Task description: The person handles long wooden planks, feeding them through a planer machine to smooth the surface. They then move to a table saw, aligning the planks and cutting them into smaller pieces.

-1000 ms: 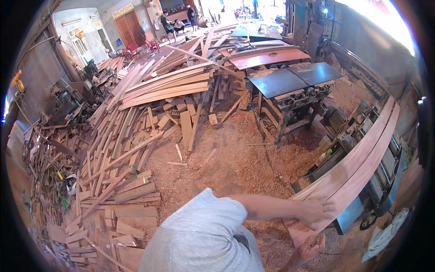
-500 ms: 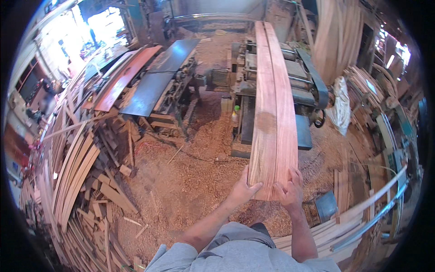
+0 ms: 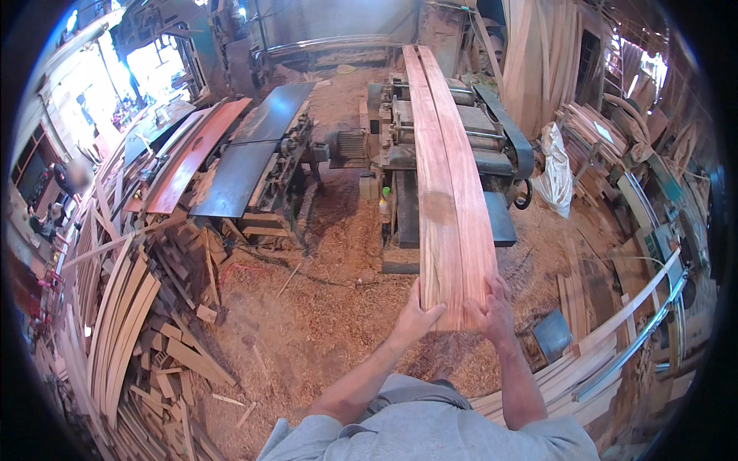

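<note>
Head camera, and here are both hands at the near end of two long planks! The left hand [image 3: 416,316] grips the outer edge of the left plank [image 3: 440,246], thumb on top; the right hand [image 3: 494,313] clasps the outer edge of the right plank [image 3: 475,238], its thumb over the upper face too. Fingers underneath are mostly hidden.

The pair runs away over the roller machine [image 3: 492,160], beyond the near plate [image 3: 500,219]; whether wood touches metal all along, this angle doesn't tell. Side by side they lie, near ends close to even, a dark seam between them widening toward the far tips.

Handling this well, I'd judge, calls for equal pressure from both sides: squeeze inward so the seam stays tight, and hold the near ends level so neither plank twists or creeps ahead. The length out front looks unwieldy, so small wrist corrections would swing the tips widely. Fingers are best kept well back from the rollers, and feet planted firmly, with loose shavings [image 3: 338,323] covering the floor!
</note>
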`<state>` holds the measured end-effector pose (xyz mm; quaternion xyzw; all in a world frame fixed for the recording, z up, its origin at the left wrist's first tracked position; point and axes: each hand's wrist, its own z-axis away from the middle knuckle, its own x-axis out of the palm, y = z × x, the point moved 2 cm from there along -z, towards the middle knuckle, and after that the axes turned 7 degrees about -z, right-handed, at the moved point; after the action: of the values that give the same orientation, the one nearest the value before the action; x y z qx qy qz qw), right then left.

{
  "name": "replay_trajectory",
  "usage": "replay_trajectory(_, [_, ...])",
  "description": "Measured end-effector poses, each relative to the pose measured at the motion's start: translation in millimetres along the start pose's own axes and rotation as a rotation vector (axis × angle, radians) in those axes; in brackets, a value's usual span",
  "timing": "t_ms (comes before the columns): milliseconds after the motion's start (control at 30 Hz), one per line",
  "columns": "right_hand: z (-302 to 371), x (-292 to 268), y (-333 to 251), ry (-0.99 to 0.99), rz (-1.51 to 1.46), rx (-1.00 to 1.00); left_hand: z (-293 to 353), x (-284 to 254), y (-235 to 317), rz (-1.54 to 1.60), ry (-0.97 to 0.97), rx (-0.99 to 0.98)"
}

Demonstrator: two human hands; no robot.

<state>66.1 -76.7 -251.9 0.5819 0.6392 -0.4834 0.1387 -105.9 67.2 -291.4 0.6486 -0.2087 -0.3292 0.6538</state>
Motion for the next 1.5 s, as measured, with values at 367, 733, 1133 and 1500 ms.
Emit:
replay_trajectory(367, [6.6, 5.4, 4.4, 0.218, -0.25, 0.324, -5.4, 7.6, -14.3, 0.172, -0.018, -0.043])
replay_trajectory(733, [7.4, 5.5, 20.2, 0.061, -0.27, 0.665, 0.5, 11.7, -16.2, 0.124, 0.169, -0.022])
replay_trajectory(1133, [10.7, 6.9, 28.6, 0.068, -0.285, 0.656, 4.8, 6.2, 2.5, 0.125, 0.137, -0.059])
replay_trajectory(1500, [9.9, 3.5, 23.0, 0.095, -0.337, 0.693, 9.0, 4.0, 15.3, 0.142, 0.086, -0.151])
